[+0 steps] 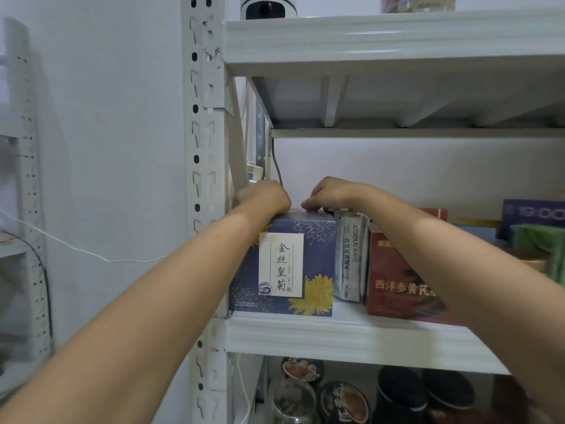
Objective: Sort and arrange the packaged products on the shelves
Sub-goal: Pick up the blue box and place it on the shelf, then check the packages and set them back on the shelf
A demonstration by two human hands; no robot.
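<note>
Standing on the middle shelf, counting from 6 o'clock round to 3 o'clock: one blue box, one pouch, one red box, one purple box, one green box. Sitting closed, all five, hiding any contents.

Reading 金丝皇菊 in black down a cream label on the blue box, beside a printed yellow chrysanthemum. Reading XISIOUN down the silver-white pouch, standing upright between the blue box and the red box, just beside both, with smaller print too blurred to read. Reading 西洋参黄芪 in gold across the red box, cutting off behind the right forearm. Reading 19:00 on the purple box, standing behind the green box at 3 o'clock, well apart from the red box.

Reaching over the blue box with both hands, close to centre. Left hand dropping past the box's top far corner on the 9 o'clock side, hiding its fingers behind the wrist, so not possible to tell its grip. Right hand curling fingers down onto the top of the blue box near the pouch, and again not possible to tell whether the grip is holding anything.

Sitting on the top shelf: one white camera at 12 o'clock, one blurred, cropped pack at 1 o'clock.

Showing below the middle shelf, at 6 o'clock: two round tins with patterned lids, one glass jar, two dark canisters.
</note>
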